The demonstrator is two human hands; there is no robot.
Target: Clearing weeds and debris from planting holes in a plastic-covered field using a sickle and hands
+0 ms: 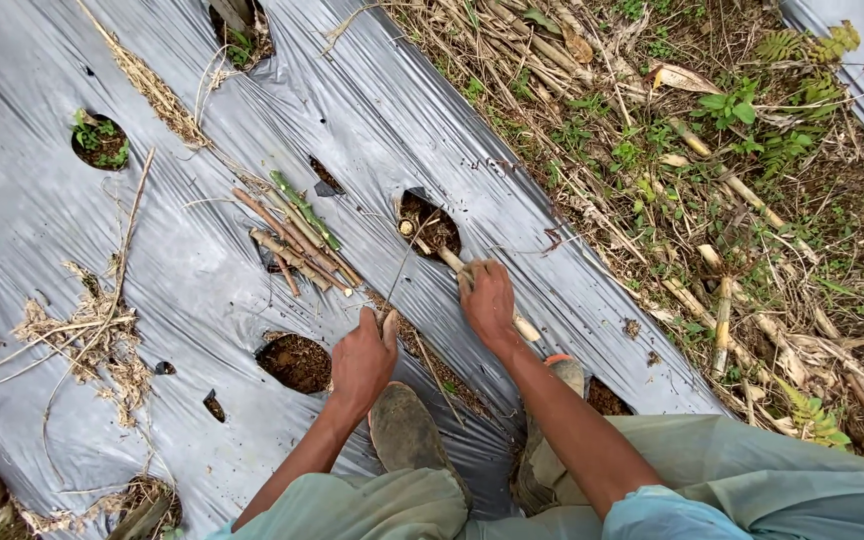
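Observation:
My right hand (488, 300) grips a pale wooden stick (452, 260) whose tip pokes into the soil of a round hole (430, 225) cut in silver plastic mulch sheeting (192, 290). My left hand (362, 360) is closed around a thin dry stem (399, 265) that rises toward the same hole. A small bundle of cut brown and green stem pieces (297, 240) lies on the sheeting just left of the hole. Another soil-filled hole (294, 362) sits beside my left hand.
My muddy boots (407, 430) stand on the sheeting below my hands. Further holes (100, 140) with small weeds lie at upper left. Dry grass clumps (82, 330) litter the plastic. Right of the sheeting is a furrow of dead stalks and green weeds (722, 180).

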